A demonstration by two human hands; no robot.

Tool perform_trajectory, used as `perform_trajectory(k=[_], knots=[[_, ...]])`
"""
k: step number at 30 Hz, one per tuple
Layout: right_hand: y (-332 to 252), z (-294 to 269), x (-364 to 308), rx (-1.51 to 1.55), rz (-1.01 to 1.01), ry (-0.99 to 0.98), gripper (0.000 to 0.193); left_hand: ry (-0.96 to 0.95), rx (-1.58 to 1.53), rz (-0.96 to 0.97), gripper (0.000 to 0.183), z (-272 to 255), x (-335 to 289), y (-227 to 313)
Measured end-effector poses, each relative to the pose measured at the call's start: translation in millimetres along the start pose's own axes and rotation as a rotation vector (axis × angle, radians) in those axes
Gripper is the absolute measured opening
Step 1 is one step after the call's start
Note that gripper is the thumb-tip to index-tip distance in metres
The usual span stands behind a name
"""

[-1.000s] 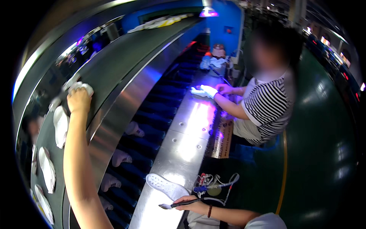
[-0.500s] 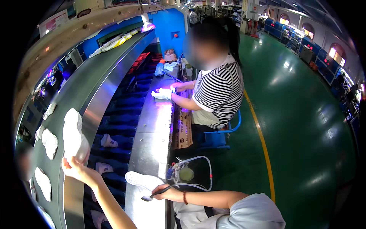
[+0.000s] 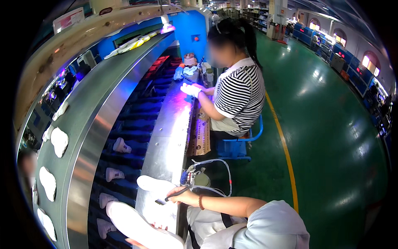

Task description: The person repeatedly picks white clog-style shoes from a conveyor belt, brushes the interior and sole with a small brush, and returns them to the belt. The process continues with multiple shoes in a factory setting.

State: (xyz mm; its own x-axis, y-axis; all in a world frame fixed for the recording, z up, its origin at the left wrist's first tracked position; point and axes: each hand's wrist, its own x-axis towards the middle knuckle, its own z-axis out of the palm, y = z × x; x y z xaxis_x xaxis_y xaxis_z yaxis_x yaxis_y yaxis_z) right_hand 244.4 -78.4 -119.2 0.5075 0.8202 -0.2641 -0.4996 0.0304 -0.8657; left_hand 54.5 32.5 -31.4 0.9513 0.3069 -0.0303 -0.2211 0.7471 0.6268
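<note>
My left hand (image 3: 139, 242), at the bottom edge, holds a long white shoe sole (image 3: 132, 222) from underneath; only its fingertips show around the sole. My right hand (image 3: 184, 195), with a bead bracelet on the wrist, grips a thin dark brush tool (image 3: 171, 197) whose tip points left over the steel bench (image 3: 166, 141). A second white sole (image 3: 154, 184) lies on the bench just above the tool tip.
A seated person in a striped shirt (image 3: 239, 93) works with white gloves (image 3: 190, 89) under purple light further along the bench. Left of the bench a blue slatted conveyor (image 3: 137, 120) carries shoe lasts (image 3: 120, 145). An upper grey belt (image 3: 83, 137) holds several white soles (image 3: 59, 140). A blue stool (image 3: 236, 145) stands on the green floor.
My left hand has come down from the upper belt with a white sole to the bench in front of me. My right hand still holds the tool near the bench.
</note>
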Motion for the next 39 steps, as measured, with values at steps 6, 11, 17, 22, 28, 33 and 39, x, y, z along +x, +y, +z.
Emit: perform_trajectory(k=[6,11,17,22,28,33,39], knots=[[-0.1,8.3,0.9,-0.089,-0.107,-0.143,0.018,0.254,0.098,-0.251,0.07,-26.2,-22.1,-39.3],[-16.6,40.8,-6.1,-0.152,-0.107,-0.333,0.02,0.316,0.147,-0.231,0.068,-38.4,-24.1,-33.9],[-28.5,71.7,-12.3,-0.015,-0.103,-0.468,0.017,0.373,0.237,-0.195,0.064,-44.5,-17.9,-20.7],[-26.6,48.9,-16.3,-0.047,-0.079,-0.3,0.016,0.375,0.269,-0.237,0.062,-49.7,-5.1,-27.0],[-27.7,35.8,-20.7,-0.095,-0.036,-0.232,0.019,0.384,0.305,-0.238,0.059,-50.3,7.5,-19.5],[-19.4,36.2,-16.6,-0.044,-0.034,-0.242,0.02,0.381,0.333,-0.22,0.056,-44.4,40.7,-17.2],[-15.5,35.5,-15.1,-0.005,-0.035,-0.26,0.02,0.363,0.339,-0.206,0.053,-39.2,64.1,-15.2]])
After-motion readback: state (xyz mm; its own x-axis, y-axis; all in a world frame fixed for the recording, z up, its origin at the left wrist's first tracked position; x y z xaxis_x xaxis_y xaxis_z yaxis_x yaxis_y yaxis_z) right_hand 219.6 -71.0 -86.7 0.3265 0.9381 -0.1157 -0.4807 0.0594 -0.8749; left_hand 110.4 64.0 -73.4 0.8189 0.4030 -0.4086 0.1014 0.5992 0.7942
